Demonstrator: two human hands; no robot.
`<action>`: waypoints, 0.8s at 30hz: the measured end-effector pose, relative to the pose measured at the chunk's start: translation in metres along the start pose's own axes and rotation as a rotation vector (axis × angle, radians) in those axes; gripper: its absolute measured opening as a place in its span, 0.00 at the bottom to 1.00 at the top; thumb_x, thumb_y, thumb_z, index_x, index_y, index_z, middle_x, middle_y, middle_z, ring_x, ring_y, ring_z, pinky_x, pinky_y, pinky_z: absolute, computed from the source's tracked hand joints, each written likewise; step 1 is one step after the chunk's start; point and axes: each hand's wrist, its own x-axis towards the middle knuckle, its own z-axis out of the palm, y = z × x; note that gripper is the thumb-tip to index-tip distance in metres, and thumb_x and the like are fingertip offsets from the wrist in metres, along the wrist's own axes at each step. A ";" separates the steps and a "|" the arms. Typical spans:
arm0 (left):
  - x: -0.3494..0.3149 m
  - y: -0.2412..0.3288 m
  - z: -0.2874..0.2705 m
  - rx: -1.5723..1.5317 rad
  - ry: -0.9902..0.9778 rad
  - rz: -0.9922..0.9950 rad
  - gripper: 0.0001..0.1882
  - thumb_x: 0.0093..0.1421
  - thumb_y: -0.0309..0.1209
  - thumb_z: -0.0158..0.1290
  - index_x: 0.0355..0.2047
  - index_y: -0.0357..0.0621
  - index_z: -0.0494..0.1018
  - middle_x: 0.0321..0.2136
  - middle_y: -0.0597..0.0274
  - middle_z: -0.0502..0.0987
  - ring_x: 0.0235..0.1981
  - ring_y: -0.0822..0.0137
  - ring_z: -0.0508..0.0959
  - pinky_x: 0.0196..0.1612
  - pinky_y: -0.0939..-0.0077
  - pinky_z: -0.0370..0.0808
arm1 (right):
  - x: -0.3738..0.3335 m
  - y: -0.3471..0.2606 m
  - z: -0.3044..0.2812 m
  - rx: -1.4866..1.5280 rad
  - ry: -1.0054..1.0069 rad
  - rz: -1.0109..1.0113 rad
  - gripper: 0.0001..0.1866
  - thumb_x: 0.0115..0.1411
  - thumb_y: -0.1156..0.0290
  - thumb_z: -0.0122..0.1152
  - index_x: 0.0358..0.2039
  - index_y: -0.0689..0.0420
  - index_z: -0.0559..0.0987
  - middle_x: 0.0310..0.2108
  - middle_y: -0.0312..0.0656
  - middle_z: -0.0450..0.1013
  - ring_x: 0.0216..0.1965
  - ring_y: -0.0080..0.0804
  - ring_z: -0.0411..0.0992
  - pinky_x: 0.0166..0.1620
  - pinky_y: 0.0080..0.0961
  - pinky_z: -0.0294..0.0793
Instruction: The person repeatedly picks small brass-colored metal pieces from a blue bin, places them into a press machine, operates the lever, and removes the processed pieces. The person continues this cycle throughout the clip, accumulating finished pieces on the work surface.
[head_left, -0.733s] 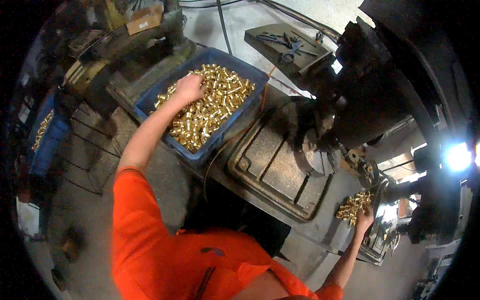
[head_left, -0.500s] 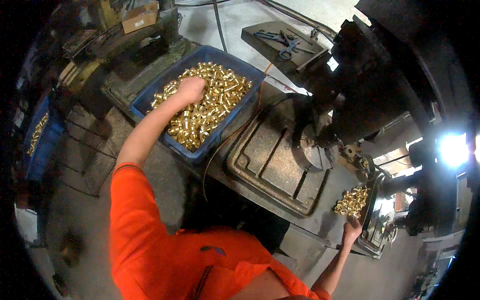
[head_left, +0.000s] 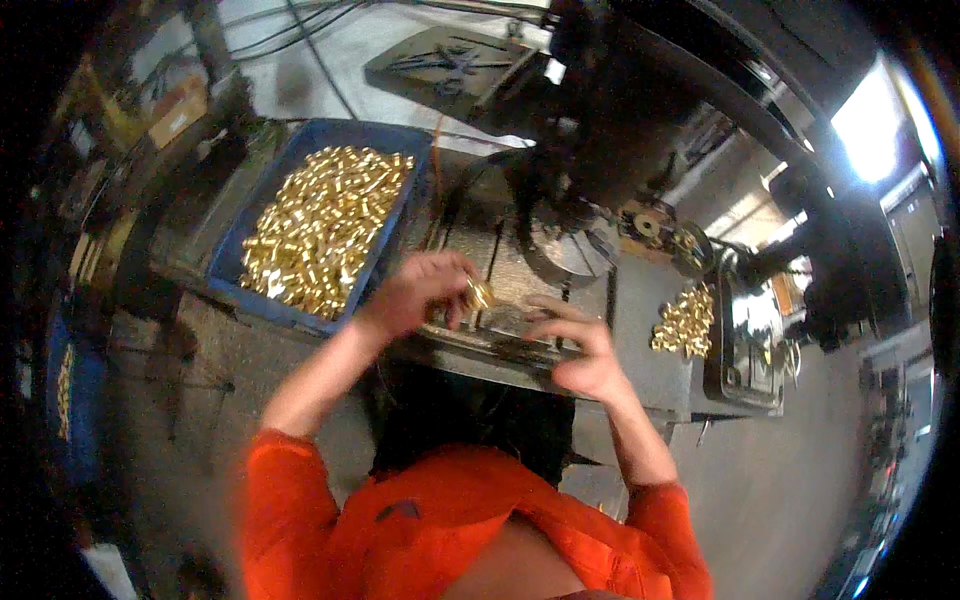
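My left hand [head_left: 422,290] is closed on a shiny brass fitting [head_left: 480,293], held over the front part of the slotted machine table [head_left: 482,245]. Facing it from the right is my right hand [head_left: 585,352], its fingers parted and nothing visible in them. Some blur covers both hands. To the left stands a blue bin [head_left: 275,311] filled with many small brass fittings [head_left: 325,220]. A smaller heap of brass fittings [head_left: 684,322] lies on the metal bench surface to the right.
A round metal fixture [head_left: 575,243] sits on the machine table beneath the dark machine column. Behind is a tray [head_left: 405,75] of hand tools. A dark-rimmed tray [head_left: 738,375] borders the right heap. Another blue bin [head_left: 85,400] stands at the far left.
My left hand has come out of the bin with a brass fitting. My right hand has left the right heap and moved toward it. The view has shifted.
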 end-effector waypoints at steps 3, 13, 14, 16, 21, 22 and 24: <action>0.007 -0.041 0.031 -0.202 -0.136 -0.077 0.11 0.60 0.33 0.45 0.38 0.37 0.67 0.25 0.60 0.73 0.24 0.71 0.74 0.23 0.80 0.70 | 0.006 0.011 0.006 0.239 -0.194 0.226 0.16 0.34 0.80 0.51 0.28 0.64 0.77 0.31 0.42 0.74 0.34 0.29 0.71 0.39 0.22 0.69; 0.019 -0.069 0.059 -0.162 -0.233 -0.091 0.16 0.61 0.35 0.42 0.36 0.31 0.69 0.27 0.50 0.75 0.23 0.61 0.77 0.28 0.73 0.74 | -0.013 0.025 -0.006 0.550 -0.006 0.425 0.17 0.30 0.89 0.37 0.19 0.68 0.75 0.21 0.43 0.72 0.23 0.27 0.69 0.27 0.19 0.67; 0.022 -0.063 0.060 -0.113 -0.226 -0.090 0.16 0.61 0.35 0.43 0.35 0.30 0.69 0.26 0.51 0.75 0.22 0.63 0.76 0.28 0.74 0.73 | -0.012 0.027 -0.007 0.542 0.014 0.411 0.17 0.29 0.89 0.37 0.19 0.68 0.75 0.21 0.43 0.72 0.23 0.27 0.69 0.27 0.19 0.67; 0.030 -0.062 0.055 -0.112 -0.153 -0.114 0.15 0.58 0.35 0.47 0.34 0.30 0.69 0.24 0.53 0.74 0.21 0.65 0.76 0.27 0.76 0.72 | -0.010 0.032 -0.011 0.530 0.054 0.376 0.17 0.29 0.88 0.37 0.19 0.68 0.75 0.21 0.44 0.72 0.23 0.28 0.69 0.27 0.20 0.67; 0.076 -0.074 0.026 -0.089 0.165 -0.003 0.14 0.57 0.36 0.48 0.32 0.34 0.69 0.23 0.54 0.74 0.19 0.65 0.75 0.25 0.74 0.73 | -0.026 0.042 -0.038 0.407 0.299 0.372 0.16 0.34 0.90 0.37 0.21 0.66 0.75 0.22 0.41 0.72 0.27 0.26 0.70 0.30 0.19 0.70; 0.087 -0.073 0.022 -0.028 0.211 -0.017 0.14 0.57 0.36 0.49 0.32 0.35 0.69 0.22 0.53 0.74 0.19 0.65 0.75 0.25 0.73 0.73 | -0.030 0.044 -0.043 0.395 0.319 0.365 0.16 0.34 0.90 0.36 0.21 0.66 0.75 0.22 0.41 0.72 0.27 0.26 0.70 0.30 0.19 0.70; 0.107 -0.077 0.017 -0.040 0.259 -0.001 0.14 0.55 0.36 0.51 0.32 0.34 0.69 0.23 0.53 0.74 0.18 0.66 0.75 0.24 0.74 0.73 | -0.038 0.045 -0.051 0.355 0.365 0.370 0.17 0.33 0.89 0.35 0.20 0.67 0.74 0.22 0.42 0.72 0.26 0.27 0.70 0.30 0.20 0.69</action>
